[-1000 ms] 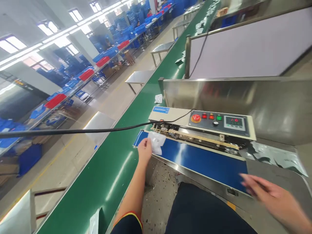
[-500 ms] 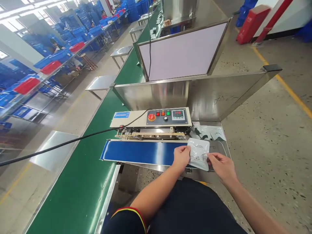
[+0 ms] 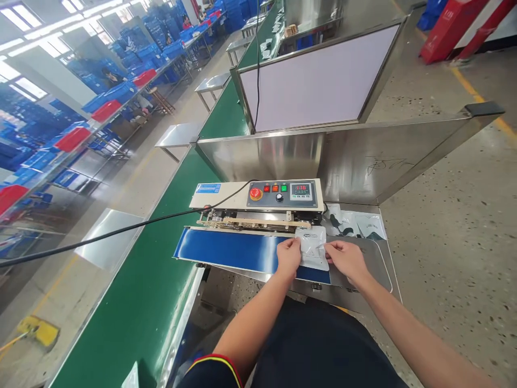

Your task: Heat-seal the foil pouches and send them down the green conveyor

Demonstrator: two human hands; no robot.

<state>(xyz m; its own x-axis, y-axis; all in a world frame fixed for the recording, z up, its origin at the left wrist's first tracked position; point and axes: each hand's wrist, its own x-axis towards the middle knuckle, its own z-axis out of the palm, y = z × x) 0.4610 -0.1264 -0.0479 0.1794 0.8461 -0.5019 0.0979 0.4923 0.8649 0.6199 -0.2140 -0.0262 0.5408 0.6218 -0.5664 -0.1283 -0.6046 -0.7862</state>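
Note:
Between my two hands is a small white pouch (image 3: 313, 247), held flat over the right end of a blue conveyor belt (image 3: 230, 248). My left hand (image 3: 289, 255) pinches its left edge, and my right hand (image 3: 345, 261) pinches its right edge. The pouch's upper edge lies at the right end of the sealing mechanism of a cream band sealer (image 3: 234, 195). The sealer's front panel carries a red knob, lit buttons and a digital display (image 3: 301, 191). Whatever the pouch contains is hidden.
More white pouches (image 3: 355, 222) lie to the sealer's right. A black cable (image 3: 133, 229) crosses over the green conveyor (image 3: 133, 318). Behind the sealer stand a steel partition (image 3: 262, 156) and a framed white panel (image 3: 315, 81). Blue and red bins (image 3: 105, 110) line a far table.
Both hands have moved the pouch leftward and up, from the belt's right end to the sealer's edge. The view has shifted slightly, and a white corner now shows on the green conveyor.

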